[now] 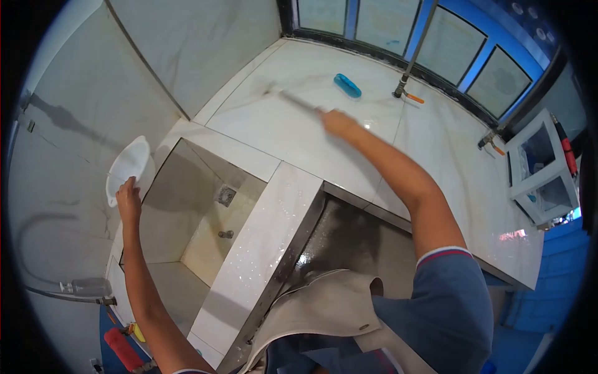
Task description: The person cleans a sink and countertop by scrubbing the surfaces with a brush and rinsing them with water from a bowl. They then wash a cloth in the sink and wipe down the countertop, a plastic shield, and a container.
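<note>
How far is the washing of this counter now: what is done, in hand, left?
Done, it seems: the ledge by the basin is wet with drops. In hand: the right hand runs a thin, blurred tool over the white counter; the left hand holds a white bowl. Left, probably: the basin, whose walls look yellowish.

glossy wet marble counter (pixel 324 143); smooth white plastic bowl (pixel 128 165).
</note>
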Available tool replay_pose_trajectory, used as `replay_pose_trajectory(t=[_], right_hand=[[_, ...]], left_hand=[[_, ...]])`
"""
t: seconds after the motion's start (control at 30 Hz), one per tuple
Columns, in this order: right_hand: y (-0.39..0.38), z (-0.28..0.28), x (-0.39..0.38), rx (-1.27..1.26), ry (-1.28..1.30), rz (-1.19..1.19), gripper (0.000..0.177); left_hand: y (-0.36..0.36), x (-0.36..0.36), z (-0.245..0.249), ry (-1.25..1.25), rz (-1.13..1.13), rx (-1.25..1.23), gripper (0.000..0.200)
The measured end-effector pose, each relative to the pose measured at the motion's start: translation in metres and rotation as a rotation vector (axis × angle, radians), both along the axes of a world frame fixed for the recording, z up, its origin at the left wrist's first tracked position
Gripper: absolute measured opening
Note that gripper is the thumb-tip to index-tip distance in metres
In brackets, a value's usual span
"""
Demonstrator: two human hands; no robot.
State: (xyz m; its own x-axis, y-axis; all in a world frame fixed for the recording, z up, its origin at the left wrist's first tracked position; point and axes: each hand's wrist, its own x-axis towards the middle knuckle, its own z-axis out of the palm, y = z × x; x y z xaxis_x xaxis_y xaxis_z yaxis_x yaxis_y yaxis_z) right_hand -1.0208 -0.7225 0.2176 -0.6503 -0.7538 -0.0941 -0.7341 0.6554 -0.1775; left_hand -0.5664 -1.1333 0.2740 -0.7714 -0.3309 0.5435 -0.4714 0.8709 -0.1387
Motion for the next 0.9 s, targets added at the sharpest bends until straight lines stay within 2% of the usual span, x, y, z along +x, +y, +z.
replay_pose_trajectory(t=[0.07, 0.13, 0.2, 0.27, 0.3, 0.33, 0.4, 0.47, 0.53, 0.67, 0.77, 0.8, 0.83, 0.9], right_hand=[[0.023, 0.028, 0.068, 0.003, -0.121, 0.114, 0.048], [0.068, 0.03, 0.109, -0.033, -0.092, 0.137, 0.041], [0.131, 0.061, 0.138, 0.022, -0.195, 0.033, 0.04], [0.21, 0.073, 0.154, 0.005, -0.203, -0.111, 0.041], [0.254, 0.073, 0.163, -0.015, -0.135, -0.194, 0.042], [0.281, 0.099, 0.176, 0.088, -0.161, -0.355, 0.042], [0.337, 0.112, 0.172, 0.188, -0.171, -0.582, 0.04], [0.385, 0.094, 0.144, 0.148, -0.006, -0.624, 0.04], [0.42, 0.069, 0.085, 0.163, 0.088, -0.643, 0.041], [0.437, 0.064, -0.045, 0.309, 0.187, -0.735, 0.029], [0.397, 0.03, -0.126, 0.127, 0.23, -0.661, 0.029], [0.366, 0.027, -0.139, 0.139, 0.277, -0.54, 0.03], [0.327, 0.051, -0.125, 0.152, 0.177, -0.549, 0.031], [0.298, 0.063, -0.132, 0.122, 0.177, -0.669, 0.03]], left_hand=[[-0.001, -0.001, 0.006, 0.037, -0.081, -0.086, 0.044], [-0.012, 0.003, 0.005, 0.081, -0.156, -0.1, 0.044], [-0.029, 0.013, 0.001, 0.122, -0.242, -0.111, 0.045], [-0.041, 0.018, -0.008, 0.135, -0.222, -0.081, 0.045], [-0.039, 0.018, -0.008, 0.139, -0.246, -0.074, 0.045], [-0.038, 0.019, -0.005, 0.109, -0.23, -0.067, 0.046], [-0.037, 0.022, -0.007, 0.074, -0.229, -0.062, 0.046], [-0.039, 0.017, -0.015, 0.083, -0.249, -0.116, 0.046], [-0.029, 0.015, -0.018, 0.069, -0.233, -0.088, 0.046], [-0.046, 0.023, -0.033, 0.032, -0.188, 0.013, 0.049], [-0.034, 0.019, -0.031, 0.002, -0.2, -0.124, 0.051], [-0.03, 0.012, -0.035, 0.01, -0.203, -0.118, 0.051], [-0.028, 0.005, -0.038, 0.024, -0.169, -0.117, 0.05], [-0.027, -0.001, -0.038, 0.031, -0.106, -0.124, 0.048]])
